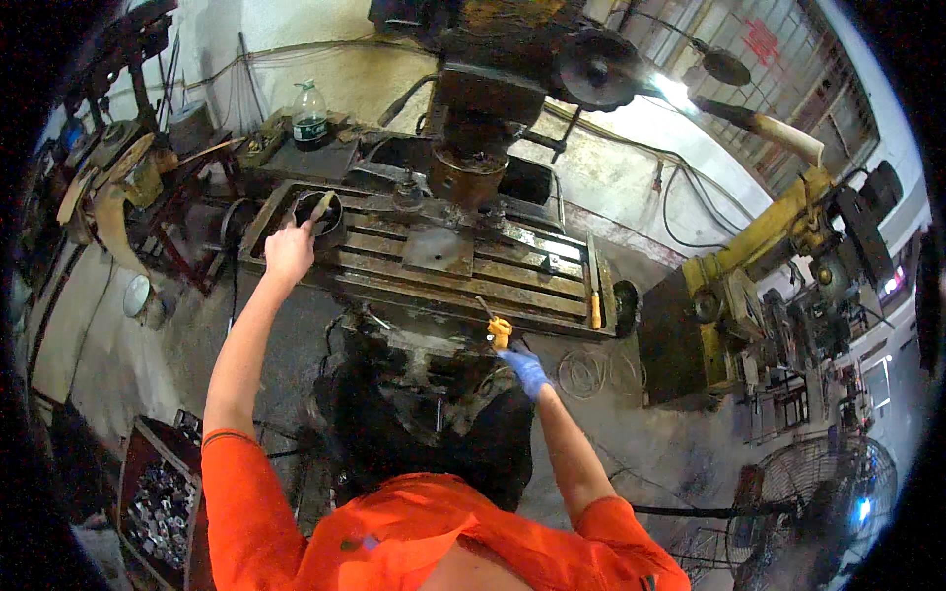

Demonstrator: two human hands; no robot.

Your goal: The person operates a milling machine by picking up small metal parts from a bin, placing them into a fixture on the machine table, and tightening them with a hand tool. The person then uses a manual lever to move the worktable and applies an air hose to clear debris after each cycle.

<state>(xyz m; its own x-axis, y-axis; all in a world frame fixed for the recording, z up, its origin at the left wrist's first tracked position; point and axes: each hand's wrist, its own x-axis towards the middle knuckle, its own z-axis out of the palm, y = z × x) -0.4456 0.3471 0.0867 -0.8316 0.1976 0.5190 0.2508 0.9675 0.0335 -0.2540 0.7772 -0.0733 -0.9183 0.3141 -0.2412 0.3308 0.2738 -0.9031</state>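
Our left grip pinches a pale brush-like tool at a dark pot; our blue-gloved right grip clasps a yellow thin-tipped tool.

The gloved right hand hides the near end of its thin rod; I can't see what the round can holds; the machine is cut off above.

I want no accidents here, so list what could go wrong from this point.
The bare left hand could get scraped on the rim of the round container. That container sits near the left end of the machine table, so a bump might tip it. The yellow-handled tool lies near the table's right end and could be knocked off.
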